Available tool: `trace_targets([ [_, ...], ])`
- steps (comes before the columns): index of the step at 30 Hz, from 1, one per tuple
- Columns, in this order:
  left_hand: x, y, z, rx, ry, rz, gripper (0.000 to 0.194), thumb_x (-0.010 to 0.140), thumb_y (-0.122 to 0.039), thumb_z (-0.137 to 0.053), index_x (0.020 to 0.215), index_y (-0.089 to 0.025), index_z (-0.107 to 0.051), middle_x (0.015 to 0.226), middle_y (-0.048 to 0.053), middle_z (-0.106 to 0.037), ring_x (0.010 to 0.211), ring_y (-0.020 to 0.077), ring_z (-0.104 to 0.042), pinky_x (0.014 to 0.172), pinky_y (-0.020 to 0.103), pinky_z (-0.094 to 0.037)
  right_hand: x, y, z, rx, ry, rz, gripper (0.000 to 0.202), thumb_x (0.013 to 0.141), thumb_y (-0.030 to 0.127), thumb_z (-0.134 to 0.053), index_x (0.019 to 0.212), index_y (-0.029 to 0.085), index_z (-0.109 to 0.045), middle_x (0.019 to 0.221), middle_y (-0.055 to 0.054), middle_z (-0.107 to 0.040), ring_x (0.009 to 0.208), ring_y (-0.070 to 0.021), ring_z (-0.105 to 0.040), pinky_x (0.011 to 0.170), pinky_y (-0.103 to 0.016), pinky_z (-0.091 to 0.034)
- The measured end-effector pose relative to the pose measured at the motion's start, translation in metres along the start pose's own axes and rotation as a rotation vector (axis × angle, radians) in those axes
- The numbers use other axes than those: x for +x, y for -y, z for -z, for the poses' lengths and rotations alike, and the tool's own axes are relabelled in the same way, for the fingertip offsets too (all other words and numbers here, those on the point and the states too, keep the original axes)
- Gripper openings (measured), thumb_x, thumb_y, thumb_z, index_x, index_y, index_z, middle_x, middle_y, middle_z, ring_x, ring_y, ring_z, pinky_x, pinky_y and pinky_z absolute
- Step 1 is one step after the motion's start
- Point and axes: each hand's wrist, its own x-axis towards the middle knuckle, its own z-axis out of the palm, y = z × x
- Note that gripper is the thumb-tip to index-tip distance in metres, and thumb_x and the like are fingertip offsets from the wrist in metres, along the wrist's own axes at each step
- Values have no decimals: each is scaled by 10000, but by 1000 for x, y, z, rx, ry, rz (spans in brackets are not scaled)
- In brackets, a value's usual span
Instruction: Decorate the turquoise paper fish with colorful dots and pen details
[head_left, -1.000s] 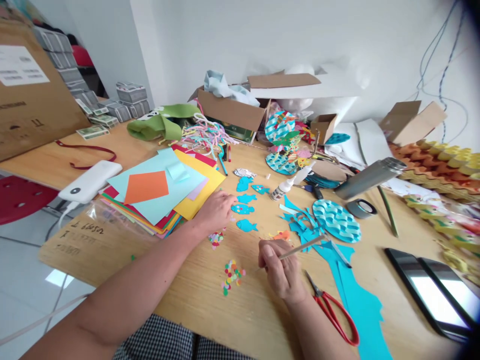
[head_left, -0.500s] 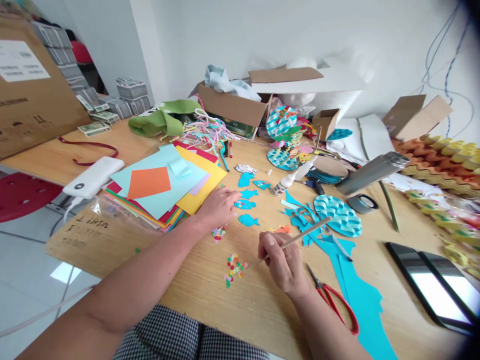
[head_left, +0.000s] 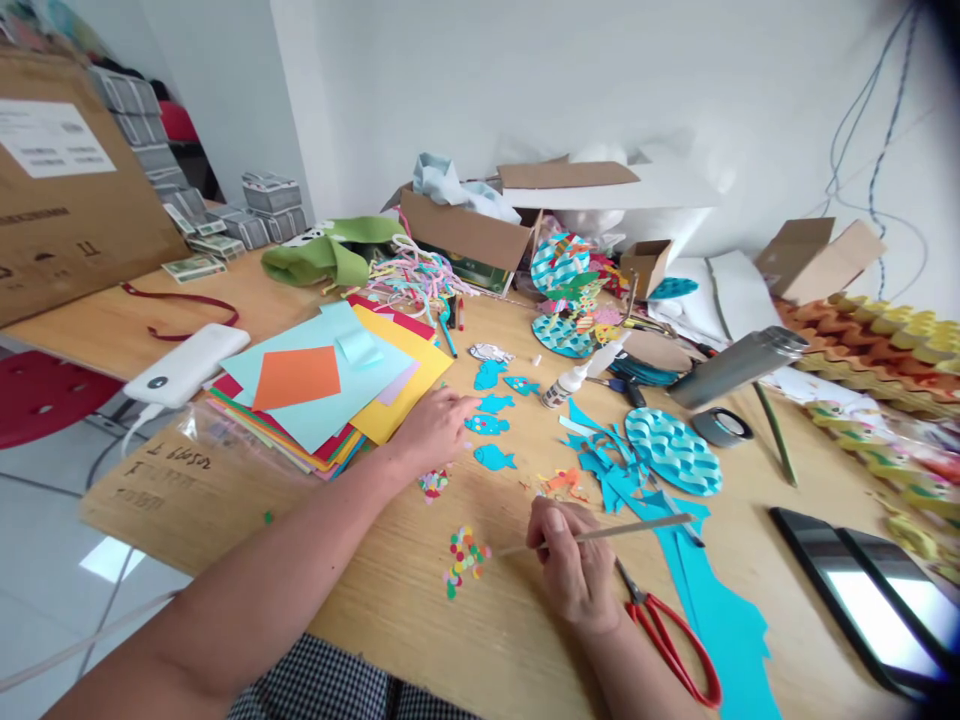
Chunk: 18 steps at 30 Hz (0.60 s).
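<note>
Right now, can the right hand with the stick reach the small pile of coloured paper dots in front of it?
Probably yes. The right hand holds a thin stick whose tip points toward the coloured dots and ends just beside them. Only bare table lies between; the red scissors lie on the other side.

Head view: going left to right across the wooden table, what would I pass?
White power bank → stack of coloured paper → left hand → small blue paper fish → right hand holding a thin stick → wavy blue disc → tape roll → dark tablets.
</note>
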Motion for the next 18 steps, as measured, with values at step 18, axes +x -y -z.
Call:
trace_targets([
  [18,-1,-1,1,-112,52,-37,416,832,-9,-497,1209,-120,-635,1019,103,-721,1011,211,-657,942,358,-538,8,10,-3,-38,46,85,478,1071,288,-279,632,229,-460,500,37,-449,435,-109,-447,490,-266,-335],
])
